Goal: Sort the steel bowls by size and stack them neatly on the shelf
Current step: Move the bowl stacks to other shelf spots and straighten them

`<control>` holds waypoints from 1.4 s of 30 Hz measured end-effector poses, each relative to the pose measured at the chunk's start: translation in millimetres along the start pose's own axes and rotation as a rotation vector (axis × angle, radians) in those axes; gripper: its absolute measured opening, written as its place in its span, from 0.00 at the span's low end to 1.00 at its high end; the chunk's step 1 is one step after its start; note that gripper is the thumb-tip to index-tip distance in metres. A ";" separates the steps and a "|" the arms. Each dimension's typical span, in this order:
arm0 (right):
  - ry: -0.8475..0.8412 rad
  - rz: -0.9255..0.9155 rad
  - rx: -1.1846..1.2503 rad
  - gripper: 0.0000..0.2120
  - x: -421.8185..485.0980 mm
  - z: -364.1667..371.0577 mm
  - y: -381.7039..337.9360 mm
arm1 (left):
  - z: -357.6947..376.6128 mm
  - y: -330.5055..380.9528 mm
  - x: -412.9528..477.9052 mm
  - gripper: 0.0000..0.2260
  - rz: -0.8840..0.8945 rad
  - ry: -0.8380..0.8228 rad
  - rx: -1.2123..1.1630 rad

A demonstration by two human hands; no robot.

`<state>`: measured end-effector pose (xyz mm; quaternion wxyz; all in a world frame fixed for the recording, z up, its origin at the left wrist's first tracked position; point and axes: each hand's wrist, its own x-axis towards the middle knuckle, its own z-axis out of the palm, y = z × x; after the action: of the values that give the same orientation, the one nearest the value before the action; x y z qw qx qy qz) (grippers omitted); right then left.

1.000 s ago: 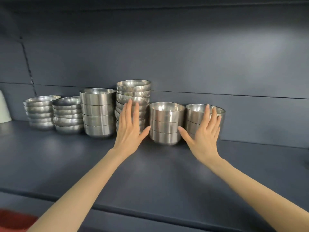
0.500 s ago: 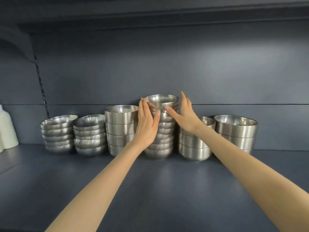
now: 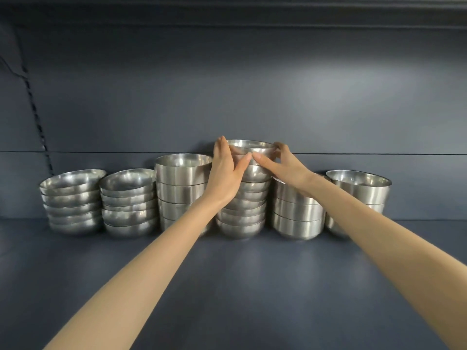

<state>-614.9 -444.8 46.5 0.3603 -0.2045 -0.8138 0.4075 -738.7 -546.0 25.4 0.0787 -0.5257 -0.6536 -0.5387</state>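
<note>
Head view: which step are you on?
— Settling the top bowl [image 3: 252, 146] onto the tall stack [image 3: 242, 213] on the shelf [image 3: 227, 286], shorter stacks [image 3: 182, 188] either side of it. Sorting looks nearly done.
— And your fingers?
— On my left hand [image 3: 225, 173] they lie straight, pressed against the bowl's left side. On my right hand [image 3: 285, 165] they curl round its right rim. Next I'd centre it gently, then release.

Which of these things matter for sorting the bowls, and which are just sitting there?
Part of the job:
top bowl; tallest stack under it; left hand and right hand on that bowl; the other stacks, like the far-left stack; shelf.

Just there:
back wall; slotted rail at its left.
</note>
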 end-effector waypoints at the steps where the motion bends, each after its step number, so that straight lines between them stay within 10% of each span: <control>1: 0.000 -0.005 -0.013 0.38 0.0 0.4 0.0 | -2.8 -0.4 -0.5 0.36 0.004 -0.035 0.024; 31: -0.059 0.019 0.075 0.36 -4.7 3.2 -5.0 | 11.5 -8.4 -42.0 0.27 -0.025 0.113 -0.124; 35: -0.023 0.024 0.084 0.33 -7.7 3.0 -2.7 | 7.8 0.1 -42.2 0.18 0.053 0.130 -0.076; 42: 0.085 -0.016 0.009 0.43 -10.4 13.8 -3.6 | -46.4 -10.1 -49.4 0.31 0.206 0.336 0.448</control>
<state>-618.6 -460.5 39.4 0.3987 -0.2134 -0.7976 0.3992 -746.4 -610.9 5.0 0.3542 -0.4624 -0.6771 -0.4498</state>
